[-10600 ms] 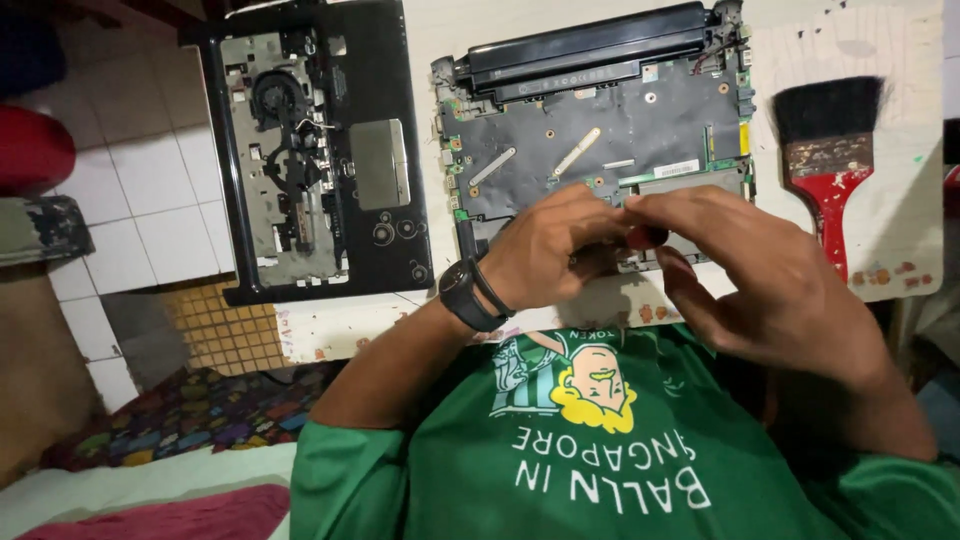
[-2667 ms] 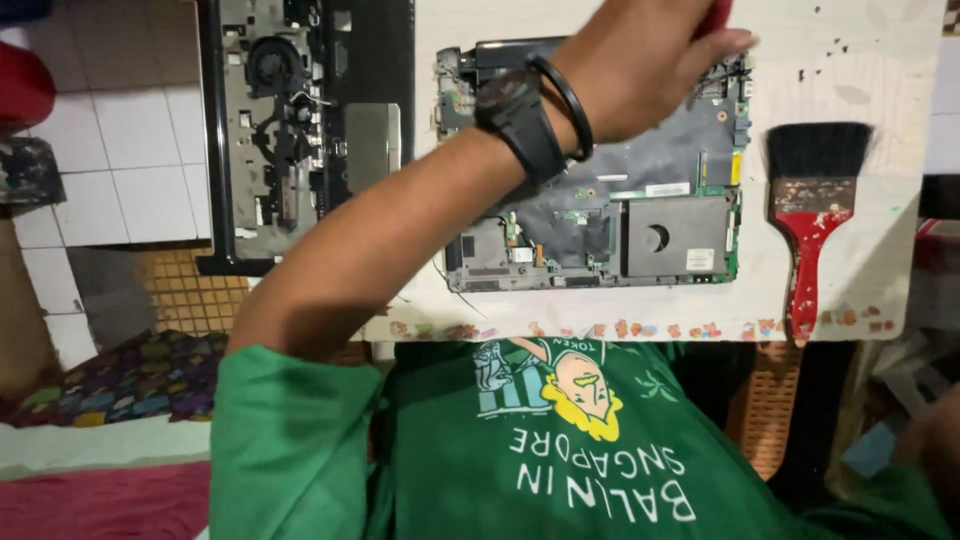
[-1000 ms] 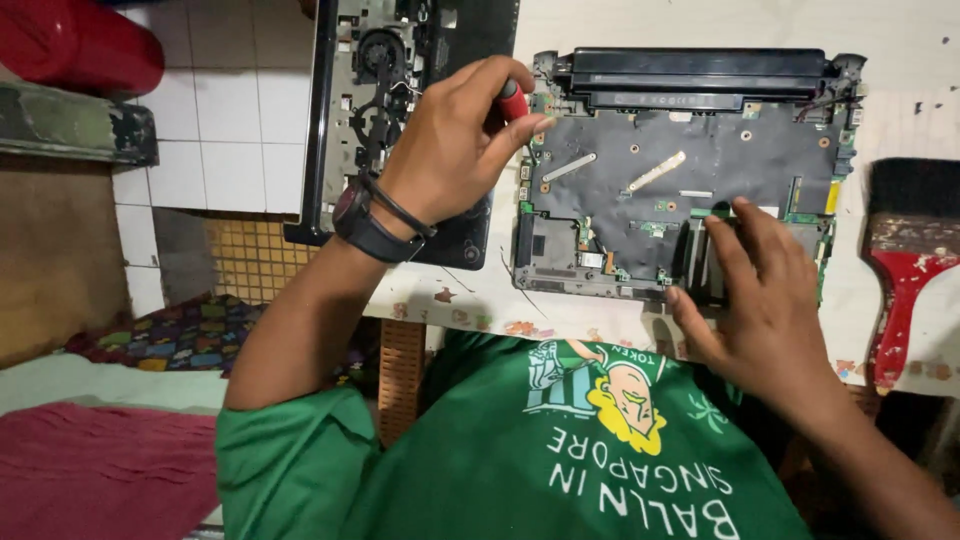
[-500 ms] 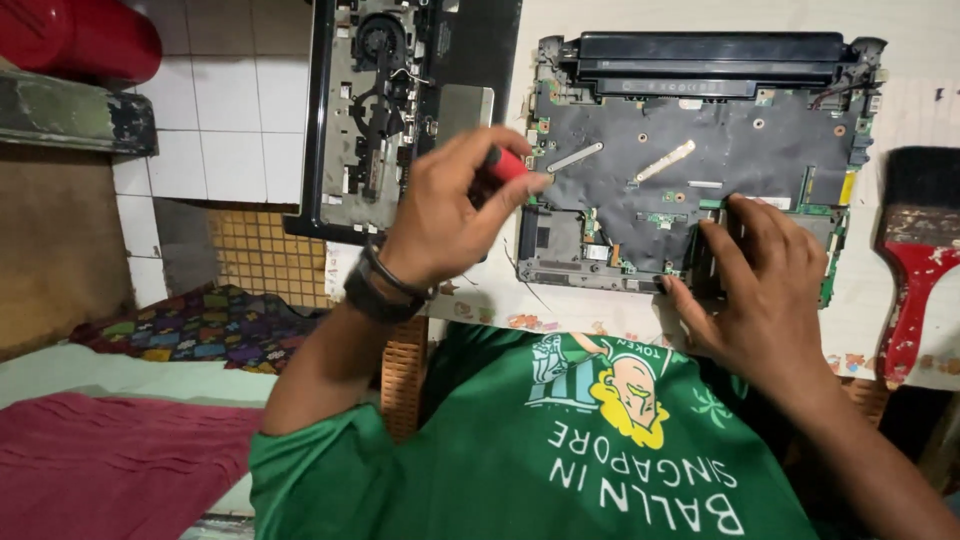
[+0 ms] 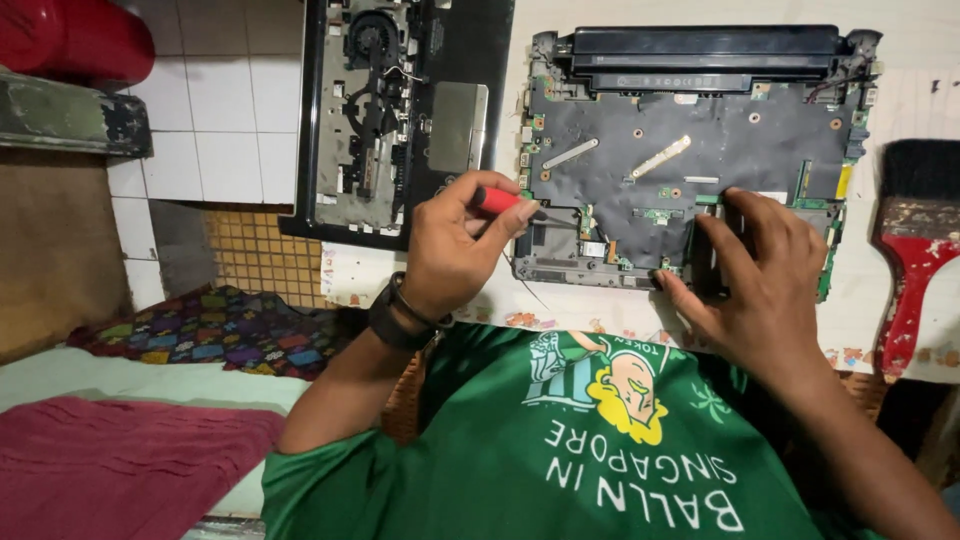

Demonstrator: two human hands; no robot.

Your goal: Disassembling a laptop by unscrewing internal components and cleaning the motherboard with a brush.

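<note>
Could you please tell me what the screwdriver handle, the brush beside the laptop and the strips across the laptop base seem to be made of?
The screwdriver handle in the left hand looks like glossy red plastic. The brush has black bristles, a dull, worn metal band and a red painted handle, probably wood. The two pale strips on the laptop base look like bare metal, judging by their sheen.

The left hand (image 5: 455, 250) wraps around the red screwdriver (image 5: 497, 199), so only a bit of red handle shows. Its tip is too small and dark to see where it touches. The right hand (image 5: 755, 275) lies over the lower right corner of the laptop base (image 5: 690, 150) and hides the parts under it. The paintbrush (image 5: 915, 250) is cut off by the right edge. The other laptop shell (image 5: 400, 110) runs off the top edge. The red thing (image 5: 70, 40) in the top left corner is only partly in the picture.
</note>
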